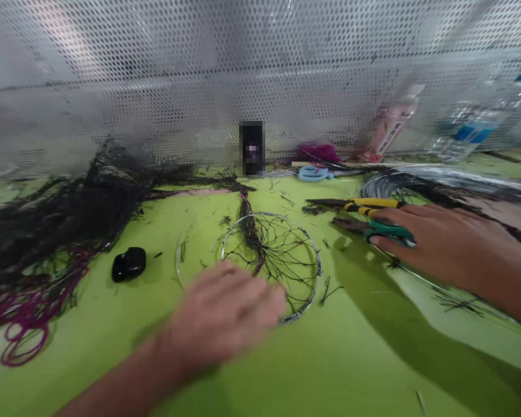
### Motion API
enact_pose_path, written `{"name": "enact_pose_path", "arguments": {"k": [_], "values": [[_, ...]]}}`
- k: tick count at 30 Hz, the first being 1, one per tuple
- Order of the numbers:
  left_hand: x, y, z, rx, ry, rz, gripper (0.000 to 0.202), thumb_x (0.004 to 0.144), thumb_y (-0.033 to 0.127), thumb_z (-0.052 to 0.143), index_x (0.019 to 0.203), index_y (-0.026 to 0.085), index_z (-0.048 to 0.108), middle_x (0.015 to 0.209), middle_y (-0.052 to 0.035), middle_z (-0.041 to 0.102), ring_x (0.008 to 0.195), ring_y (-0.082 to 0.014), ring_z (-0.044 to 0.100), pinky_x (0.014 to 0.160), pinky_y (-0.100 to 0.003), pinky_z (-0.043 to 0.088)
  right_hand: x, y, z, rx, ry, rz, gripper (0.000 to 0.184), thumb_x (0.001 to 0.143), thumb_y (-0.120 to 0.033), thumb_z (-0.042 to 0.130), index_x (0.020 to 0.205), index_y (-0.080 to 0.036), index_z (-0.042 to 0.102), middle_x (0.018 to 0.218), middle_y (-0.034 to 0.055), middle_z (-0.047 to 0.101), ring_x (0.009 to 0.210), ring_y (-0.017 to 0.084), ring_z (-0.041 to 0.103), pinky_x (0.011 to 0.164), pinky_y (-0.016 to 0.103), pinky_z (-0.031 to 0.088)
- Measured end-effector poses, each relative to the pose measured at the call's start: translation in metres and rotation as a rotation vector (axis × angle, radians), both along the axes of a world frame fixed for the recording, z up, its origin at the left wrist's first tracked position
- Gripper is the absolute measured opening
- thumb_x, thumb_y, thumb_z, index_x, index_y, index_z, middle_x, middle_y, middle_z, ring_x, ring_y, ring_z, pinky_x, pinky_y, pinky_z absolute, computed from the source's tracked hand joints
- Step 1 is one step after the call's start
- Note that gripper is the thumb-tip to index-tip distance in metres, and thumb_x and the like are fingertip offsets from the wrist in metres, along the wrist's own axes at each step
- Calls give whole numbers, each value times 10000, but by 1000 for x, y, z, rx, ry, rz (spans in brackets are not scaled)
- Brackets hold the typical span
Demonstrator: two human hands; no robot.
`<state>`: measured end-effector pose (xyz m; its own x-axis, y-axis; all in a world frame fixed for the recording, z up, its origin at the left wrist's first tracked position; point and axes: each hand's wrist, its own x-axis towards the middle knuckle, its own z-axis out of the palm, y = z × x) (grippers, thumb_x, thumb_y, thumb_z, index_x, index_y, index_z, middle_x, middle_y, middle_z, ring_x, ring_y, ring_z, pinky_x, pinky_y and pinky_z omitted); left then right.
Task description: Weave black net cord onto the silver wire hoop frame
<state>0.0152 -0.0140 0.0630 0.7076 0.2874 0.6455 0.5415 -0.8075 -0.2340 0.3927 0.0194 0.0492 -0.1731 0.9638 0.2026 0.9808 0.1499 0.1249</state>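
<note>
My right hand (443, 237) is at the right, with its thumb and fingers around the green handles of a pair of pliers (351, 226). Right beside them, partly under my fingers, lie long-nose pliers (330, 202) with yellow and black handles. A wire hoop (319, 260) with a dark string net (282, 255) tied inside it rests on the green tabletop. Over the hoop's lower left edge, my left hand (230, 313) is smeared by motion. Its fingers look curled, but what they hold, if anything, does not show.
Tangled black strings (69, 214) and purple cord (26, 318) cover the left side, near a small black case (129, 264). Blue-handled scissors (313, 174), a pink bottle (386, 127), a clear bottle (473, 133) and coiled wire (386, 182) line the perforated metal panel (178, 104).
</note>
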Motion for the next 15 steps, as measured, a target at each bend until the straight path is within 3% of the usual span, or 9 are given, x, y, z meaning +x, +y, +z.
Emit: {"name": "enact_pose_path", "arguments": {"k": [2,4,7,12,15], "values": [[-29,31,11,-14,-39,208,139,990,171,595,983,202,731,780,67,747,624,-78,623,551,-201,471,-9,1,-1,-1,8,17,602,986,-542,325,1299,-165,675,1263,186,717,1038,423,700,854,574,553],[-63,60,22,-63,-89,454,205,1026,233,536,1080,163,721,857,23,739,683,-111,631,588,-226,482,-18,0,0,-21,31,62,557,1008,-514,323,1299,-197,677,1314,145,708,1080,381,704,856,505,562],[-104,88,29,-233,-50,705,254,1027,346,577,1039,132,712,882,-7,700,758,-142,659,716,-296,555,-32,-4,2,-74,64,132,514,1044,-492,309,1335,-249,657,1361,82,695,1050,312,730,815,431,566],[-129,102,28,-493,12,934,281,1000,377,644,1189,169,654,1167,-78,681,989,-208,685,864,-405,598,-39,-2,-3,-116,99,163,518,1032,-519,301,1296,-280,678,1254,57,750,809,259,757,678,393,574],[-140,99,36,-526,-60,1041,311,1004,377,634,1247,182,636,1256,-95,654,1067,-232,669,916,-439,587,-27,7,-12,-79,88,107,549,999,-550,307,1283,-265,680,1308,96,717,933,336,748,742,481,587]]}}
